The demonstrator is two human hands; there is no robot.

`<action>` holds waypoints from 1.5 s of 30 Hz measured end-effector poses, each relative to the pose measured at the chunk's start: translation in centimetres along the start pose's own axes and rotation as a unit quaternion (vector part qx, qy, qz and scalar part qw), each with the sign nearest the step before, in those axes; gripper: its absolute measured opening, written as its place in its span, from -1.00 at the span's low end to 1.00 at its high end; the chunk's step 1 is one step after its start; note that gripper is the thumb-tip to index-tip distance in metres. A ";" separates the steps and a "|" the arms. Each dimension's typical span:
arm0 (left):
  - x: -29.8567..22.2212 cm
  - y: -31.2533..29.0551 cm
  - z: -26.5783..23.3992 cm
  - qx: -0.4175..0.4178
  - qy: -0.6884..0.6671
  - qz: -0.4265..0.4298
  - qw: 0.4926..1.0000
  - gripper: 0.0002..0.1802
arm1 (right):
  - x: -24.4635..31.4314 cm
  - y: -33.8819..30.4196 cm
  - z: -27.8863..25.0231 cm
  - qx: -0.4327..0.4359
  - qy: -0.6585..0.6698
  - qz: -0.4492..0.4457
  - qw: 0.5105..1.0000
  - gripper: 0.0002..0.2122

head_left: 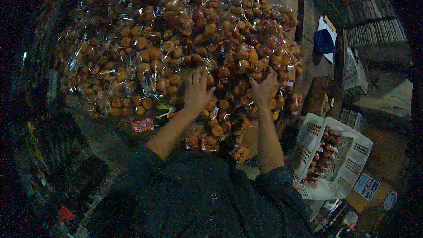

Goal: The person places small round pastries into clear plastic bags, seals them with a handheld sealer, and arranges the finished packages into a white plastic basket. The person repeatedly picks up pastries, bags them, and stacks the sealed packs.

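A wide heap of round brown baked balls in clear, shiny plastic packs (145, 57) covers the table in front of me. My left hand (197, 92) rests on the near middle of the heap, fingers apart and thumb stretched to the right. Farther right, my right hand (264, 87) lies on packs with its thumb and fingers spread. Neither hand visibly grips a pack. Between my forearms are more packs (218, 128), some with small red and white labels. The dim light blurs the fingertips.
Red printed labels (142, 125) lie left of my left forearm, near a green and orange-handled tool (171, 112). A white plastic crate (357, 167) with a row of packs stands at right. Beyond it are a brown box (320, 94) and a white sheet with a dark blue item (324, 42).
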State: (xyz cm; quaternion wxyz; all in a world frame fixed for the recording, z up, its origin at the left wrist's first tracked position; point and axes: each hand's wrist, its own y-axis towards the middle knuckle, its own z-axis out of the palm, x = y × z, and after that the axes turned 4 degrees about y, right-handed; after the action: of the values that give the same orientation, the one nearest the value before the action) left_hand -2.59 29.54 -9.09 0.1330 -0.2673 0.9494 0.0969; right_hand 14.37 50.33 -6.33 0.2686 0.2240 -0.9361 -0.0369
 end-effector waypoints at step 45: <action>-0.2 1.6 0.4 0.224 0.041 0.145 0.963 -0.24 | 3.0 -27.5 -1.2 0.066 0.002 0.073 0.995 -0.29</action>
State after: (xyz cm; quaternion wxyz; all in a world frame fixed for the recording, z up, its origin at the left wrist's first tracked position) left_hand -3.16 31.12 -9.24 0.1349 -0.0938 0.9802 -0.1107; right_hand 23.73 24.42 -9.11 0.2570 0.1727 -0.9498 0.0452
